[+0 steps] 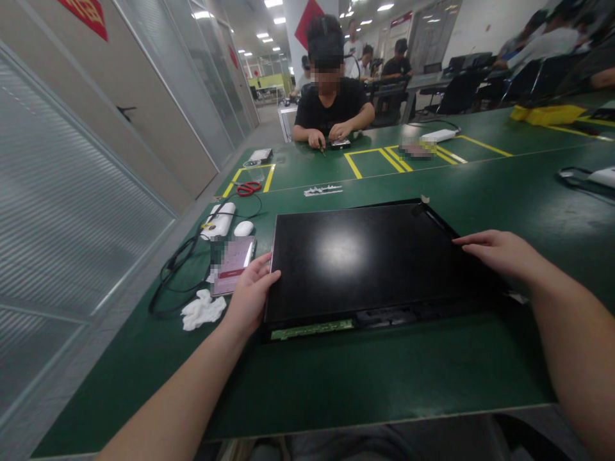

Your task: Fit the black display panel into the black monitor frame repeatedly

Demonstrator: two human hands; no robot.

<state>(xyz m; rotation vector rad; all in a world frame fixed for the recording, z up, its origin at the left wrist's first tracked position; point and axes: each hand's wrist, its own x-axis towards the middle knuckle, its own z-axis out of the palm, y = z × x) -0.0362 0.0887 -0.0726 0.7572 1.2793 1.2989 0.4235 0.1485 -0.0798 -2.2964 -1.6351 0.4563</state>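
A black LCD screen panel (336,269) lies glossy side up over a black frame (439,219), whose rim shows along the right and far sides. A green circuit strip (312,329) runs along the panel's near edge at the left. My left hand (250,288) grips the panel's left edge, thumb on top and fingers partly hidden beneath. At the right edge, my right hand (502,253) is closed, its thumb and fingers together at the rim; whether it pinches panel or frame is hard to see.
Left of the panel are a phone (233,266), crumpled tissue (204,310), a white mouse (243,228), a white power strip (218,221), black cable and red-handled scissors (248,188). Small metal strips (323,190) lie beyond. Across the green table (375,384), another person (334,105) handles small parts.
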